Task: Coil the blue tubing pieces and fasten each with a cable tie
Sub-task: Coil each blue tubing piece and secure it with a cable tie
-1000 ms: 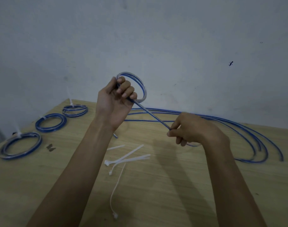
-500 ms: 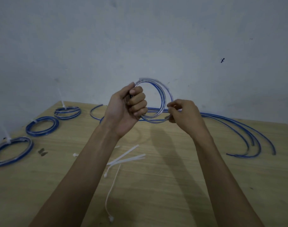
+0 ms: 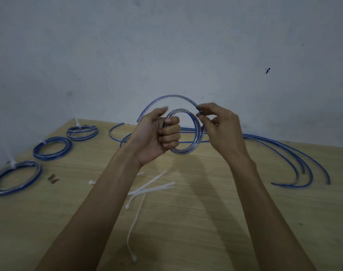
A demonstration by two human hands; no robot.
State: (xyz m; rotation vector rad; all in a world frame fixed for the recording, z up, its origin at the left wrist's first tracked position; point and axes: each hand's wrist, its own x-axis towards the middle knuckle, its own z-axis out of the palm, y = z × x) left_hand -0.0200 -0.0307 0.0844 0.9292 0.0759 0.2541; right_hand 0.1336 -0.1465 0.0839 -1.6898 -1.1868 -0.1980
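Over a wooden table (image 3: 186, 222), a tubing coil (image 3: 194, 137) forms.
Left hand (image 3: 157, 137) grips it; right hand (image 3: 221, 128) pinches its free end.

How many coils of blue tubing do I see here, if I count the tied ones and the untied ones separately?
Tied coils on the table: 3
Untied coil, held by the left hand and the right hand: 1
Total: 4
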